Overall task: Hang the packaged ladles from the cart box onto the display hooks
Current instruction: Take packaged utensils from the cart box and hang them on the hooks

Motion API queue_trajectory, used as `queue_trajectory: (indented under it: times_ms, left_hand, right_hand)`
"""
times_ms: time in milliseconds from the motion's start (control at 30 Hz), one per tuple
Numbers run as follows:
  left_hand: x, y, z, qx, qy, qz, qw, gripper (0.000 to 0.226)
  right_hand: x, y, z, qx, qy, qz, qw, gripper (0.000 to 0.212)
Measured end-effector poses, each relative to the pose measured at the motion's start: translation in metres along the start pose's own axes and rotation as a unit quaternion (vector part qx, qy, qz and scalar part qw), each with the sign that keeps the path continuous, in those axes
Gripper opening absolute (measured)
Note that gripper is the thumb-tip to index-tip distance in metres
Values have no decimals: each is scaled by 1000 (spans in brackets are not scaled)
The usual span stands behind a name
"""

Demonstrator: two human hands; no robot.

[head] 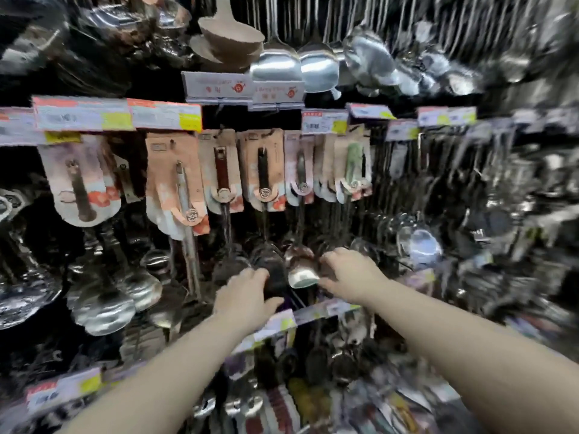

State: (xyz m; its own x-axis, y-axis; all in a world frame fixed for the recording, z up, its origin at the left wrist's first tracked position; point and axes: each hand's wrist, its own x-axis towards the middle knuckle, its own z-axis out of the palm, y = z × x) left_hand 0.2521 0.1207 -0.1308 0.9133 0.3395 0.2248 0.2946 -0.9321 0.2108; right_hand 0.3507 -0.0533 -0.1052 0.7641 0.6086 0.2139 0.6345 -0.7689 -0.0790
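- Packed store display wall (94, 117) of hanging utensils faces us.
- Carded ladles (263, 170) hang centre; bowls dangle low.
- Left hand (247, 296) curls round a dark bowl (274, 274); right hand (351, 274) touches a steel bowl (300, 274), grip unclear.
- Stiff, bottom-heavy, slick, we judge: hold the card top.

The whole rack swims in motion blur. Print on the price tags (166, 115) is unreadable. The left hand (247, 296) covers part of a dark ladle bowl (272, 270), its fingertips hidden behind it, so its grip cannot be judged. The right hand (351, 274) hides its fingers behind a shiny ladle bowl (301, 272). Both forearms run off the bottom edge.
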Motion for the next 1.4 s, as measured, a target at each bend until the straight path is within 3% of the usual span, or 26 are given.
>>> queue_trajectory:
  times_ms: [100, 300, 567, 933, 1400]
  left_hand:
    - [-6, 45, 25, -11, -47, 61, 997, 60]
    - [-21, 156, 57, -33, -79, 194, 977, 55]
    - [-41, 315, 104, -32, -128, 303, 944, 57]
    - [-67, 547, 197, -7, -198, 369, 908, 52]
    - [-24, 694, 304, 6, -265, 399, 878, 57]
  right_hand:
    - [-54, 42, 2, -24, -31, 81, 996, 50]
    - [-157, 126, -9, -49, -55, 232, 970, 55]
    - [-262, 247, -24, -38, -67, 345, 935, 49]
    - [-401, 456, -43, 13, -72, 471, 879, 45]
    - [-421, 606, 8, 86, -95, 507, 853, 40]
